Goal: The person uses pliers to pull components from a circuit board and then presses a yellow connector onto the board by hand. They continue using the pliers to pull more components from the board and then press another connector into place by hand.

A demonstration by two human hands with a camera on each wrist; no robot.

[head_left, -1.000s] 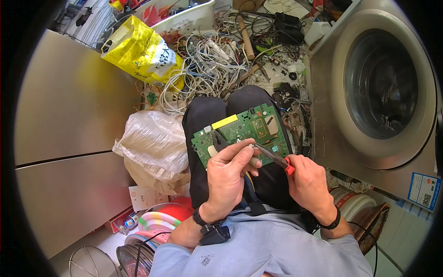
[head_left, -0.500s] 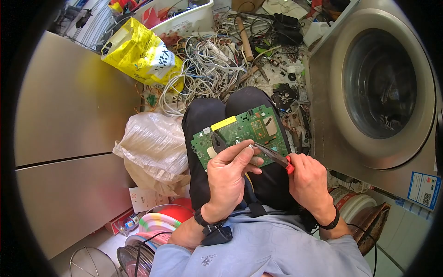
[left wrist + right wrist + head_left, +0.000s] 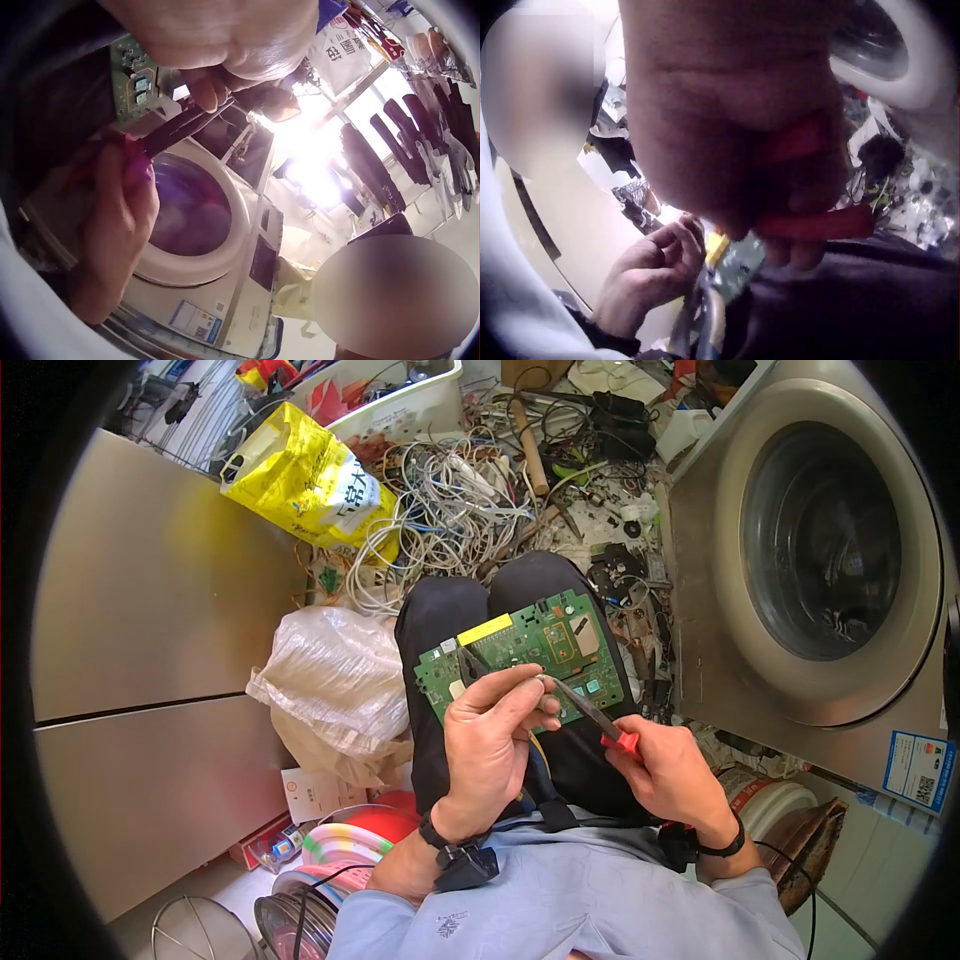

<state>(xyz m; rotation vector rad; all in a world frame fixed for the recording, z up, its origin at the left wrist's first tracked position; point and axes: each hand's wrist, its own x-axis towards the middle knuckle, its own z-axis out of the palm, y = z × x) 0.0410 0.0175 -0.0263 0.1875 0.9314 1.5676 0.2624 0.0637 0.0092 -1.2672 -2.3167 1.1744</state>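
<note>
A green circuit board (image 3: pixel 530 645) with a yellow strip lies across the person's lap. Over it the left hand (image 3: pixel 488 735) pinches a small pale piece (image 3: pixel 541 678) between thumb and forefinger; its kind is too small to make out. The right hand (image 3: pixel 675 770) grips red-handled long-nose pliers (image 3: pixel 597 718), whose tips meet the piece at the left fingertips. In the right wrist view, a red handle (image 3: pixel 817 223) runs under the fingers. A second pair of pliers (image 3: pixel 472 664) rests on the board, partly hidden beneath the left hand; its blue and yellow handles (image 3: pixel 711 319) show below.
A washing machine (image 3: pixel 810 560) stands on the right, a metallic cabinet (image 3: pixel 150 620) on the left. Ahead lie tangled white cables (image 3: pixel 455 500), a yellow bag (image 3: pixel 310 475), a hammer (image 3: pixel 530 445) and scattered parts. A white sack (image 3: pixel 330 670) sits by the left knee.
The right hand has shifted down and slightly left, turning the pliers steeper, with their tips still at the left fingertips. The left hand has barely moved.
</note>
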